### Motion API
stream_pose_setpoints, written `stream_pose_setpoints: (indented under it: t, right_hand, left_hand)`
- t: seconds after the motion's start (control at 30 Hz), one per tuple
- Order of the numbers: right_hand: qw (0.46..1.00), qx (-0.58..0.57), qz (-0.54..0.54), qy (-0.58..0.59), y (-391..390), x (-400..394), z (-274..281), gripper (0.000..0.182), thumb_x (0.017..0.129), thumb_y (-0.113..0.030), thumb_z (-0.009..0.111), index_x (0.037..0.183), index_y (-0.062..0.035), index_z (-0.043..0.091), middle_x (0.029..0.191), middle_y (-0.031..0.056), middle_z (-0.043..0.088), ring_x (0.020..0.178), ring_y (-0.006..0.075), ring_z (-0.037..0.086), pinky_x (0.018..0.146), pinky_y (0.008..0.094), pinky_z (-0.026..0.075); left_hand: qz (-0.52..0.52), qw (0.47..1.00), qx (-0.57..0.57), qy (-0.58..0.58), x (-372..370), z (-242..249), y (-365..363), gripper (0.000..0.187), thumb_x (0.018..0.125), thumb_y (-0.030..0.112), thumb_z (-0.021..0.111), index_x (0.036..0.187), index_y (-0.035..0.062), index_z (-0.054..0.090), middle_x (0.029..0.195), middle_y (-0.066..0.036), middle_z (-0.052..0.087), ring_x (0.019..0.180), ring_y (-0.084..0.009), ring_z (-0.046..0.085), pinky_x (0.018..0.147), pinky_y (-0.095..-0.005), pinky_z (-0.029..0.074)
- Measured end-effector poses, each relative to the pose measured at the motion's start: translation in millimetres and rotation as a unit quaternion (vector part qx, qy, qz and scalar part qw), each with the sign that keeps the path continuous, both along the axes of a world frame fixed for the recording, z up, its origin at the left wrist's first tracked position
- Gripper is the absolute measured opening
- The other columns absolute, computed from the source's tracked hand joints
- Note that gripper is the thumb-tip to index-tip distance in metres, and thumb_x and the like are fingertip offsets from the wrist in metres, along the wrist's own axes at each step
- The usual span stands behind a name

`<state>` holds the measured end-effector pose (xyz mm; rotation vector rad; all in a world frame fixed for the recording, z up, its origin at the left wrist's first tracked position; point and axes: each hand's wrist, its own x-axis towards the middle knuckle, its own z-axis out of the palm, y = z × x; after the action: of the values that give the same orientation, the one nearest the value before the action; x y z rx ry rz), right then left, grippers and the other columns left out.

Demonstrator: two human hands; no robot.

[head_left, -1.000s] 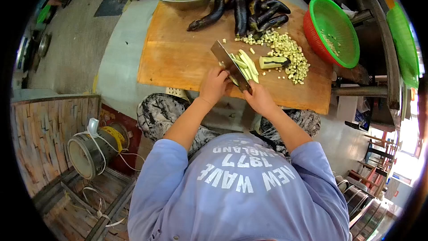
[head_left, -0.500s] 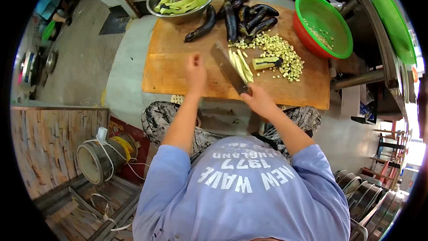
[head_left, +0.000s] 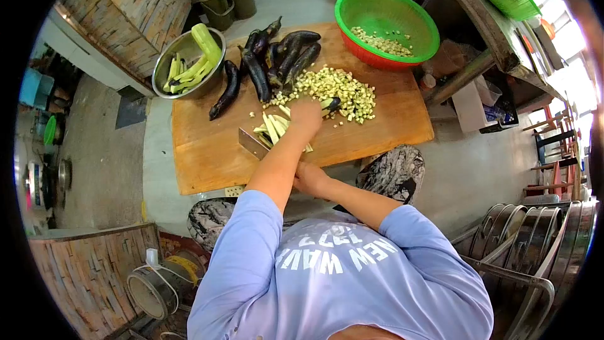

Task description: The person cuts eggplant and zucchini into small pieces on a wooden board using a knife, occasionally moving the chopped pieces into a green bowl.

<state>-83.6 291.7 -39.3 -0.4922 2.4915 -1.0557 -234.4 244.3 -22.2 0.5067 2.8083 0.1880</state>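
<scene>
My left hand (head_left: 306,116) reaches across to the right and closes over the near end of a peeled eggplant piece (head_left: 331,105), whose dark stem end sticks out past it. The fingers are mostly hidden. My right hand (head_left: 311,179) is wrapped round the handle of a cleaver, low at the board's front edge. The cleaver blade (head_left: 250,143) points left and passes beneath my left forearm. Pale eggplant strips (head_left: 275,127) lie beside the blade. Diced eggplant (head_left: 352,91) is heaped behind and right of my left hand. Whole dark eggplants (head_left: 255,72) lie at the back.
The wooden board (head_left: 195,157) carries all this. A steel bowl (head_left: 220,69) with peeled eggplants stands at its left back corner. A green colander (head_left: 428,28) with dice sits in a red basin (head_left: 371,56) at the right back. A table (head_left: 481,25) stands further right.
My left hand has moved right onto the peeled eggplant piece, crossing over the other arm. My right hand has brought the cleaver left and nearer my body. The view has shifted right.
</scene>
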Motion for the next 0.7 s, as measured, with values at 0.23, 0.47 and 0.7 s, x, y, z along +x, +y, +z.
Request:
stream_pose_setpoints:
  t: [0.23,0.47,0.7]
  right_hand:
    - [0.994,0.033,-0.011,-0.099,24,-39,32,0.047,0.088,-0.020,0.059,0.128,0.0020,0.049,0.108,0.0247,0.065,0.100,0.0407,0.062,0.086,0.0459,0.049]
    - [0.983,-0.031,-0.114,-0.141,58,-69,32,0.038,0.089,-0.019,0.060,0.119,0.0032,0.054,0.101,0.0229,0.065,0.092,0.0350,0.063,0.078,0.0415,0.049]
    - [0.996,0.079,-0.027,0.012,38,-50,47,0.021,0.089,-0.015,0.060,0.100,0.0007,0.049,0.079,0.0214,0.063,0.077,0.0397,0.062,0.066,0.0483,0.048]
  left_hand:
    - [0.013,0.955,0.218,0.203,20,92,-111,0.047,0.068,0.011,0.078,0.114,0.0139,0.066,0.107,-0.009,0.066,0.103,-0.0303,0.053,0.089,-0.0414,0.043]
    - [-0.003,0.935,0.157,0.317,87,17,-168,0.040,0.072,0.003,0.068,0.110,0.0143,0.065,0.110,-0.010,0.057,0.097,-0.0317,0.052,0.083,-0.0421,0.044]
    - [0.078,0.907,0.286,0.298,142,-36,-161,0.039,0.074,0.007,0.071,0.112,0.0103,0.064,0.110,-0.010,0.057,0.101,-0.0334,0.051,0.087,-0.0425,0.045]
